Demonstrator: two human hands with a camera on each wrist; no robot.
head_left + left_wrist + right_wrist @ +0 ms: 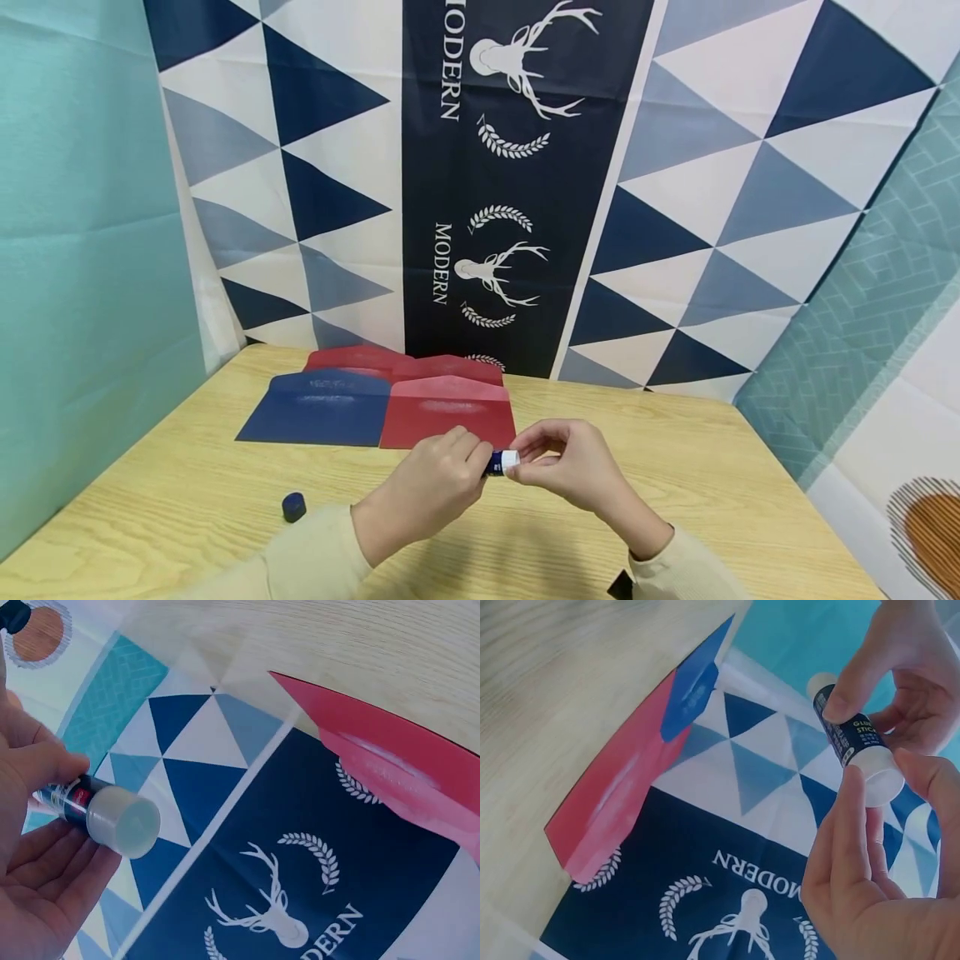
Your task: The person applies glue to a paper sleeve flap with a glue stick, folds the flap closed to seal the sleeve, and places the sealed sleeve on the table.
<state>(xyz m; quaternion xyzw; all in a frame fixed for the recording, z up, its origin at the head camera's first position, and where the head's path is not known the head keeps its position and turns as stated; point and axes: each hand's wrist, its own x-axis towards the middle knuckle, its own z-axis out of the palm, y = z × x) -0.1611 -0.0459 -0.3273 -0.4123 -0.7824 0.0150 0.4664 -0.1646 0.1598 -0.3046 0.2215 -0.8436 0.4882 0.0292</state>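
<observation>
A dark blue glue stick with a white end is held above the table between both hands. My left hand grips its labelled barrel. The thumb and fingers of my right hand pinch the white end, as the right wrist view shows. The words on the label face that camera. In the left wrist view the pale round end of the glue stick points toward the camera. A dark blue cap sits on the table, left of my left forearm.
Behind the hands lie a blue envelope and a red envelope, flaps up, with whitish smears. More red envelopes lie behind them. The wooden table meets a patterned cloth at the back. A small black object shows by my right sleeve.
</observation>
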